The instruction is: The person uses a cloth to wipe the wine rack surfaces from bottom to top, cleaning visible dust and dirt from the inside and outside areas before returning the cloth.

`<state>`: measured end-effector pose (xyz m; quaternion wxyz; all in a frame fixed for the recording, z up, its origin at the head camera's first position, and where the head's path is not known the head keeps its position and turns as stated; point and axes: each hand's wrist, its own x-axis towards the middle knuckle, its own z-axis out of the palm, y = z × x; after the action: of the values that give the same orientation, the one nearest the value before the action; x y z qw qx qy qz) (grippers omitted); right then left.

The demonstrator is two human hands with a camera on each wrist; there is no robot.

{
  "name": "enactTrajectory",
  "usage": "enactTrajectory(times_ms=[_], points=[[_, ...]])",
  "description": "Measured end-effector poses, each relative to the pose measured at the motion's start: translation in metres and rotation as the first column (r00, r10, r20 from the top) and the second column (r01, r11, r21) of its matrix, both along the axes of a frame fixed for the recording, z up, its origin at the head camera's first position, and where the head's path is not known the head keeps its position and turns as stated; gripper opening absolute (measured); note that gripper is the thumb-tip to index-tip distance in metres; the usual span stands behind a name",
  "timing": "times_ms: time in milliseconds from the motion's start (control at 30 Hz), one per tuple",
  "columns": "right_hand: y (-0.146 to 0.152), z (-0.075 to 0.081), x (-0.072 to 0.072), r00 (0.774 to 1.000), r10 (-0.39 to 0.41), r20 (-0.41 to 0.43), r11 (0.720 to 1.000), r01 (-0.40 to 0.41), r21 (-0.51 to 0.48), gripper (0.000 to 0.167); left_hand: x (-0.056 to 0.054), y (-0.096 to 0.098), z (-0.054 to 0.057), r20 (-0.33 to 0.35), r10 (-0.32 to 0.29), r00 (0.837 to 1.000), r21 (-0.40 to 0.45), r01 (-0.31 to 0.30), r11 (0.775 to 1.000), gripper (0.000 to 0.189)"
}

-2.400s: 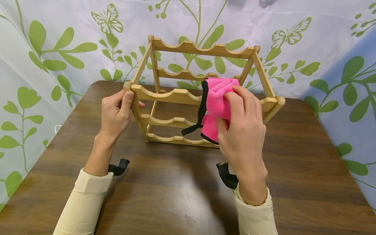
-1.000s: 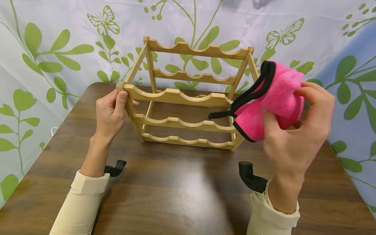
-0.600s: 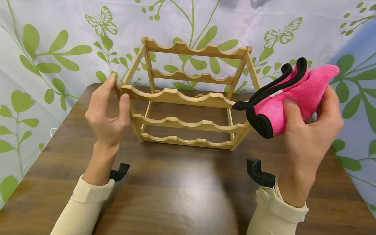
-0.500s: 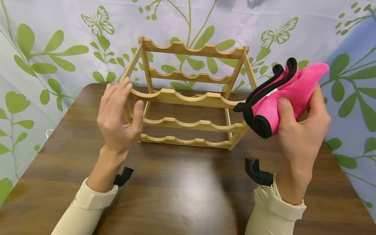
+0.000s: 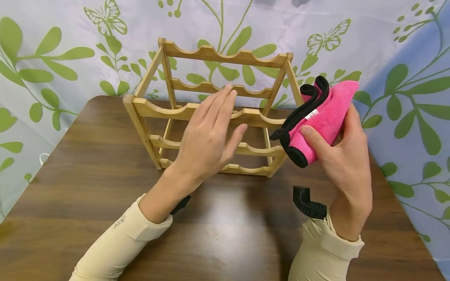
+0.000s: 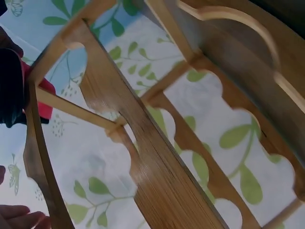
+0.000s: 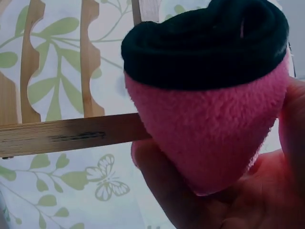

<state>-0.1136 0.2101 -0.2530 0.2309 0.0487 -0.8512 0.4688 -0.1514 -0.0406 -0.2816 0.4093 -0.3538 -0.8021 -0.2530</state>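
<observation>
A wooden wine rack (image 5: 141,127) with scalloped rails stands upright on the table. My left hand (image 5: 207,136) is raised in front of its middle, fingers straight and thumb apart, holding nothing; it covers part of the front rails. In the left wrist view, rack rails (image 6: 162,176) fill most of the picture, with a few fingertips low at the left. My right hand (image 5: 346,160) grips a folded pink plush cloth (image 5: 328,117) with black edging and a small white tag, near the rack's right front corner. The right wrist view shows the rolled cloth (image 7: 209,119) close up, fingers around it.
A dark brown wooden table (image 5: 81,187) lies under the rack. Behind it hangs a white fabric backdrop (image 5: 260,19) printed with green leaves and butterflies. A black perforated curved piece (image 5: 309,205) sticks out at my right wrist. A white loop (image 5: 43,158) shows by the table's left edge.
My left hand has let go of the rack's left front corner, spread its fingers and moved right. The right hand has carried the cloth off the front rail, out to the right, turning it.
</observation>
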Motion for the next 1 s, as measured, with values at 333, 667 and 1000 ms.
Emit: enactTrajectory(times_ms=[333, 667, 1000], points=[[0.002, -0.005, -0.004, 0.999, 0.028, 0.027, 1.0, -0.028, 0.004, 0.081, -0.001, 0.017, -0.008, 0.094, 0.063, 0.994, -0.049, -0.058, 0.997, 0.038], [0.009, -0.007, -0.003, 0.99, 0.08, 0.114, 0.997, -0.08, -0.003, 0.074, 0.005, 0.033, -0.004, -0.023, 0.299, 0.954, -0.176, -0.298, 0.938, 0.035], [0.02, -0.009, -0.004, 0.969, 0.107, 0.221, 0.989, -0.127, 0.078, 0.066, 0.011, 0.055, -0.004, -0.047, 0.401, 0.915, -0.204, -0.402, 0.893, 0.038]])
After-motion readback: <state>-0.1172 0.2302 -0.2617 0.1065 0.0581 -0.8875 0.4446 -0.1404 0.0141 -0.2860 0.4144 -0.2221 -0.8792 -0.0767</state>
